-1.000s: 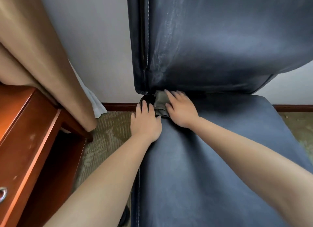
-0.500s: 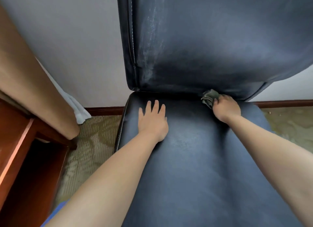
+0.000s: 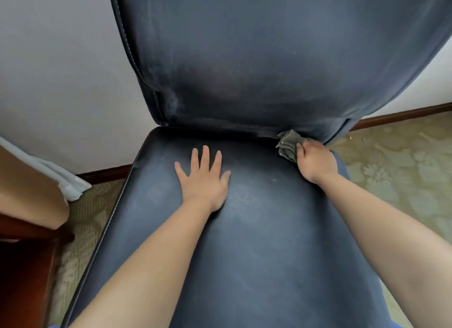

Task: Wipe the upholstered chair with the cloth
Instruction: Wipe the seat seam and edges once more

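Note:
A dark blue upholstered chair (image 3: 256,242) fills the view, its backrest rising above the seat. My left hand (image 3: 204,179) lies flat on the seat with fingers spread, a little left of the middle. My right hand (image 3: 315,157) grips a folded grey-green cloth (image 3: 288,144) at the back right corner of the seat. The cloth is pressed into the crease where seat and backrest meet. Part of the cloth is hidden under my fingers.
A white wall (image 3: 61,70) with a dark wooden skirting (image 3: 105,174) runs behind the chair. Patterned green carpet (image 3: 396,171) lies on both sides. A tan curtain (image 3: 27,193) with a white lining and a dark red wooden cabinet (image 3: 24,266) stand at the left.
My right hand slid the cloth along the crease from the back left corner to the back right corner. My left hand moved off the seat's left edge toward its middle.

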Demonstrator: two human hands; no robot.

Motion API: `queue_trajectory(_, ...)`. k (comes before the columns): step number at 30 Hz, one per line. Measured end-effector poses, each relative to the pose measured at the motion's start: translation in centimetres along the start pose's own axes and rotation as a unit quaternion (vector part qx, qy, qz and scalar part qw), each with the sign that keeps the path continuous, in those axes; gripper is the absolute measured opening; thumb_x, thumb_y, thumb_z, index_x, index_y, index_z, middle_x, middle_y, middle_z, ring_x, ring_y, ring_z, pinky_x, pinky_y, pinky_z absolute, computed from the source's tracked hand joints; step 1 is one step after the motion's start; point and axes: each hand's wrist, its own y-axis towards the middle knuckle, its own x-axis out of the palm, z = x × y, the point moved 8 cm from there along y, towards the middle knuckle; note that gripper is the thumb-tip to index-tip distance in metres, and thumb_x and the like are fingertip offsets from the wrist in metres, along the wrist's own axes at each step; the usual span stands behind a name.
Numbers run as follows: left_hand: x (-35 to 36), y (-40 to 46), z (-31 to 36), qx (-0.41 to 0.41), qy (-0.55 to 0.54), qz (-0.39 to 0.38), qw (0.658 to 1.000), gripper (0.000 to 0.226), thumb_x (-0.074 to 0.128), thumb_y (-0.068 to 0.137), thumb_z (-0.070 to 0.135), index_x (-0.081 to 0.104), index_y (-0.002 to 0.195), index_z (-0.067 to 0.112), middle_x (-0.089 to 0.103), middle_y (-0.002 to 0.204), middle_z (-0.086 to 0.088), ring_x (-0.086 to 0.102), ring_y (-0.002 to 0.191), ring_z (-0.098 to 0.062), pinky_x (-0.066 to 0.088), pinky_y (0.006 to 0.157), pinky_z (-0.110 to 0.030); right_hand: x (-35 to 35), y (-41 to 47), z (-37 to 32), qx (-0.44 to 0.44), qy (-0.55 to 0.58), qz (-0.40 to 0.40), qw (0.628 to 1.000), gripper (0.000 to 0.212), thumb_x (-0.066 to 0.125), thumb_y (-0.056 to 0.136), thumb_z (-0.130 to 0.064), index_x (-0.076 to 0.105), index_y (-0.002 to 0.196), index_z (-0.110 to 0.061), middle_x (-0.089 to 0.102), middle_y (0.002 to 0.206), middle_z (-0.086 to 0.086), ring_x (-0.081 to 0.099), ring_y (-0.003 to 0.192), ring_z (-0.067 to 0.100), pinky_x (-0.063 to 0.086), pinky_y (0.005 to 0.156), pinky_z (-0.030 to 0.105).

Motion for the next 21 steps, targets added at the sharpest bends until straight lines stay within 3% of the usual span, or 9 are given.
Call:
queue_trajectory(4,1.2,-2.5,2.8,0.008,0.007,-0.003,1.000,0.055,0.007,0.098,0.054,-0.008,0.149,0.040,-0.019,0.158,-0.003,-0.024,0.143,-0.029,-0.011,0.109,-0.065,-0.2,-1.9,2.8,0.070,0.000,-0.006,0.998,0.038,0.031,0.101,-0.027,0.052,0.121,-0.003,0.053,0.127,0.018,0.045,0.118,0.036,0.034,0.095,0.039)
queue_trajectory(10,3.2,-6.8,8.8,0.105,0.034,-0.011,0.994,0.052,0.004,0.098,0.052,-0.009,0.148,0.042,-0.020,0.158,0.004,-0.025,0.143,-0.031,-0.011,0.106,-0.069,-0.8,-5.7,5.4,-0.002,0.012,-0.064,0.998,0.044,0.028,0.101,-0.029,0.039,0.138,-0.007,0.043,0.140,0.012,0.038,0.128,0.030,0.033,0.102,0.039)
queue_trajectory(12,4.1,-8.6,11.0,0.144,0.050,-0.013,0.988,0.053,0.005,0.099,0.051,-0.008,0.149,0.040,-0.019,0.158,0.004,-0.024,0.143,-0.031,-0.011,0.106,-0.070,-1.5,-6.6,7.9,0.061,0.054,-0.060,0.995,0.043,0.028,0.101,-0.027,0.042,0.135,-0.003,0.044,0.139,0.017,0.041,0.126,0.034,0.034,0.101,0.040)
queue_trajectory(16,4.9,-9.6,12.4,0.136,0.050,-0.004,0.989,0.053,0.006,0.098,0.052,-0.007,0.149,0.040,-0.018,0.159,0.003,-0.024,0.143,-0.033,-0.012,0.105,-0.070,-0.6,-10.9,14.2,0.314,0.175,-0.093,0.928,0.048,0.020,0.103,-0.025,0.042,0.135,0.003,0.044,0.139,0.024,0.041,0.126,0.039,0.032,0.105,0.041)
queue_trajectory(19,4.8,-9.1,13.1,0.132,0.050,0.018,0.990,0.052,0.006,0.098,0.051,-0.006,0.148,0.043,-0.015,0.159,0.002,-0.022,0.143,-0.036,-0.012,0.104,-0.071,1.6,-12.9,14.4,0.358,0.334,-0.038,0.871,0.045,0.023,0.102,-0.033,0.041,0.139,-0.014,0.048,0.137,0.015,0.045,0.123,0.035,0.035,0.104,0.043)
queue_trajectory(21,4.9,-8.7,13.7,0.140,0.056,0.022,0.988,0.051,0.006,0.098,0.050,-0.006,0.148,0.043,-0.014,0.159,0.003,-0.021,0.143,-0.037,-0.010,0.105,-0.071,1.1,-12.5,13.6,0.329,0.362,-0.009,0.872,0.045,0.025,0.102,-0.034,0.037,0.142,-0.019,0.046,0.139,0.010,0.043,0.126,0.032,0.033,0.106,0.041)
